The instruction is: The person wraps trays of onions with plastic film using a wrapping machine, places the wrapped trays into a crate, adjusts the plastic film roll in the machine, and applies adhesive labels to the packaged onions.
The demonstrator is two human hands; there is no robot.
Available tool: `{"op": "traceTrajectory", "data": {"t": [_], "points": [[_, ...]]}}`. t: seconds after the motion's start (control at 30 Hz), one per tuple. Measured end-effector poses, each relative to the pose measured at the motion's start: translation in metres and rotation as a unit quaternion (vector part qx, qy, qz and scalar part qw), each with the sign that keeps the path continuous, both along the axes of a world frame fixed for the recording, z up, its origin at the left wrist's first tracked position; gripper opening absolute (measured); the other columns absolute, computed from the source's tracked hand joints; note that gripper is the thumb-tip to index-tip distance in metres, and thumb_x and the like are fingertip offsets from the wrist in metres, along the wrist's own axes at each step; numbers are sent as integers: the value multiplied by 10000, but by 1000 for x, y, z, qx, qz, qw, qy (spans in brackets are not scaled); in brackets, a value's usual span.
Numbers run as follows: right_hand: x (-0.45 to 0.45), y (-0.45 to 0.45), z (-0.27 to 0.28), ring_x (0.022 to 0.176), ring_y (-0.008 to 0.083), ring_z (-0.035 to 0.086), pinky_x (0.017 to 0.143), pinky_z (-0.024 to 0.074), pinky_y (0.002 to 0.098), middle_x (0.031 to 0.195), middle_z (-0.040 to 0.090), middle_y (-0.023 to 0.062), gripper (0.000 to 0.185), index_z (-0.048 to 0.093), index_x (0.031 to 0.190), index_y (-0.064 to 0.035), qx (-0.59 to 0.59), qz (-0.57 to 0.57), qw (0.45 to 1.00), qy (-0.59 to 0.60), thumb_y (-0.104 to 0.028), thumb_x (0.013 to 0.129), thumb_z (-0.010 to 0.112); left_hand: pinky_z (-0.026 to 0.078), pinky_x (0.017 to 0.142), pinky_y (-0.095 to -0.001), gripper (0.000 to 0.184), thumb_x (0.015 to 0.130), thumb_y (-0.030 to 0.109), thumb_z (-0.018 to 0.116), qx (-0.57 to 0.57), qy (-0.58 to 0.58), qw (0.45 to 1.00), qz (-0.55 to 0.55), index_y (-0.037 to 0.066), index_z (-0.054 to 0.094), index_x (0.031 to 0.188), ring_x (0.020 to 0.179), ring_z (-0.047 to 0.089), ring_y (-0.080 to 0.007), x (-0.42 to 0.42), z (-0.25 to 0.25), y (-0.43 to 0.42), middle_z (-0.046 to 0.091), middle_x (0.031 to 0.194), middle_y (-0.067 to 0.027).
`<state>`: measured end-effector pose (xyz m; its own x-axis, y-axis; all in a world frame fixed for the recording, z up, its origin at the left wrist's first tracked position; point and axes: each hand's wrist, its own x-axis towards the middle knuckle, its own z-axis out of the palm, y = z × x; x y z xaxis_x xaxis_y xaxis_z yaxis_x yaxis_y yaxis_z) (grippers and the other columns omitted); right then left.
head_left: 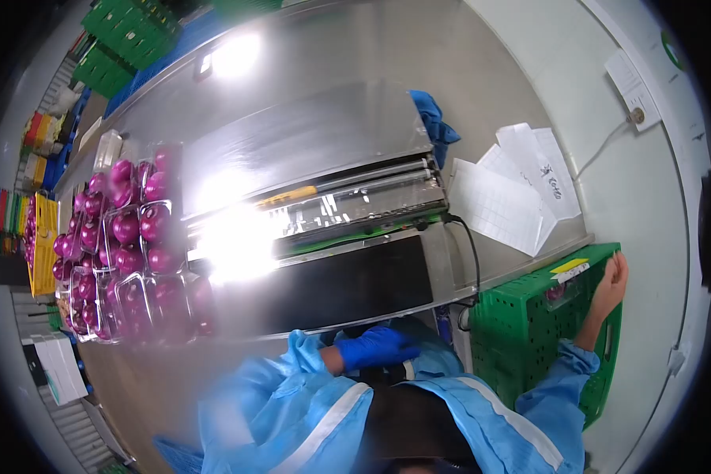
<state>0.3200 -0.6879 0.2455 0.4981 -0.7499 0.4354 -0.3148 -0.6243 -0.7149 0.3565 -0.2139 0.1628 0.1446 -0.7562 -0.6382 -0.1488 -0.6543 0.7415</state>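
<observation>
My left hand [378, 348], in a blue glove, lies in front of my waist below the wrapping machine's dark front panel [355, 280]. Its fingers are stretched out, with nothing visible in them. My right hand [610, 283] is bare and grips the far right rim of a green plastic crate [509, 340], its fingers partly hidden at the edge. A yellow and white label [570, 269] sits on the crate's top edge. Through the crate's opening, a clear pack with purple-red round produce [558, 293] shows beside the hand.
Stacked clear packs of purple-red round produce [126, 229] stand at the left of the steel table [466, 47]. Paper sheets [502, 201], a blue cloth or glove [433, 126] and a black cable [475, 253] lie right. A wall stands close beyond the crate. Green crates [130, 35] are stacked far left.
</observation>
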Motion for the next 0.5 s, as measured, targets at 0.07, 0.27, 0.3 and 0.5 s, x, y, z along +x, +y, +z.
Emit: {"op": "traceTrajectory", "data": {"t": [0.07, 0.27, 0.3, 0.5], "points": [[50, 76, 20, 941, 159, 608, 855, 471, 278, 1099, 632, 111, 281, 576, 1190, 8, 36, 120, 992, -8, -107, 936, 545, 493, 869, -388, 453, 924, 403, 539, -98, -97, 988, 64, 116, 564, 1274, 982, 635, -316, 3, 21, 23, 647, 1085, -186], [145, 336, 60, 791, 116, 631, 720, 505, 264, 984, 660, 86, 238, 595, 1133, -2, 208, 490, 844, 62, -79, 908, 575, 514, 823, -304, 303, 907, 60, 574, -309, -225, 772, 509, 46, 606, 1208, 921, 652, -205, 30, 102, 149, 668, 1063, -137], [153, 376, 68, 779, 115, 631, 697, 511, 267, 975, 660, 86, 238, 596, 1134, -11, 240, 545, 798, 90, -82, 907, 579, 511, 815, -288, 272, 905, 32, 573, -302, -206, 701, 613, 18, 622, 1172, 928, 637, -159, 32, 111, 178, 673, 1034, -88], [202, 557, 86, 767, 233, 651, 672, 519, 320, 885, 643, 136, 227, 586, 1091, -12, 103, 775, 614, 108, -92, 879, 593, 491, 821, -260, 342, 884, -15, 563, -79, -507, 317, 798, 13, 571, 1225, 927, 583, -126, -14, 137, 365, 614, 1134, -66]]}}
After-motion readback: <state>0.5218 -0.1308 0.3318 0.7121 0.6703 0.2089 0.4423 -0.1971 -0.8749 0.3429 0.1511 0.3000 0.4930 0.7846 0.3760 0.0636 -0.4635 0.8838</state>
